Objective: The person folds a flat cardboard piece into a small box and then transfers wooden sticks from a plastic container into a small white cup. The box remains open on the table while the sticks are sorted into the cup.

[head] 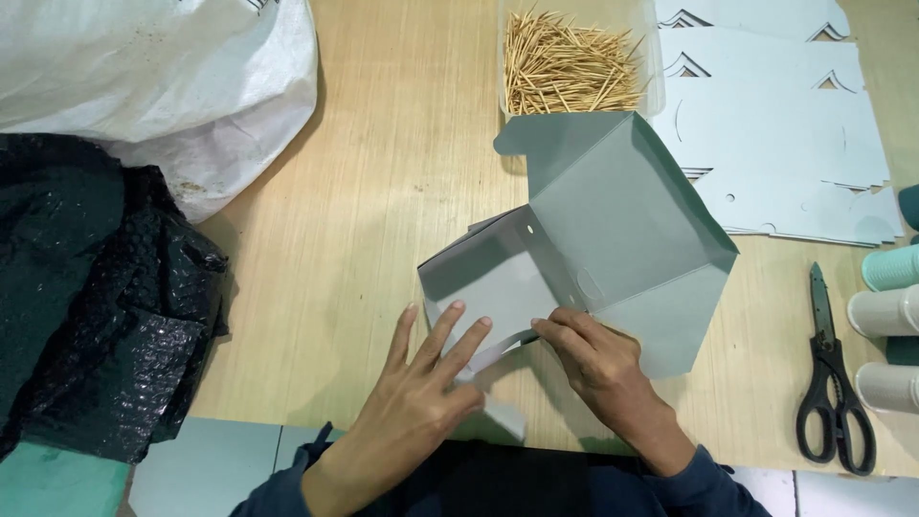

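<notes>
The left hand (421,383) covers the near flap of the grey cardboard box (593,239), so the fold beneath its palm is out of sight; the right hand (598,359) hides the box's front corner, and whether its fingertips pinch the flap or only press it cannot be told. The white sack (182,86) and the black bubble wrap (96,287) run off the left edge. The stack of flat cardboard sheets (785,144) is cut at the top and right (its count is unclear). The paper cups (890,316) show only partly. The toothpick tray (574,57) is cropped above.
</notes>
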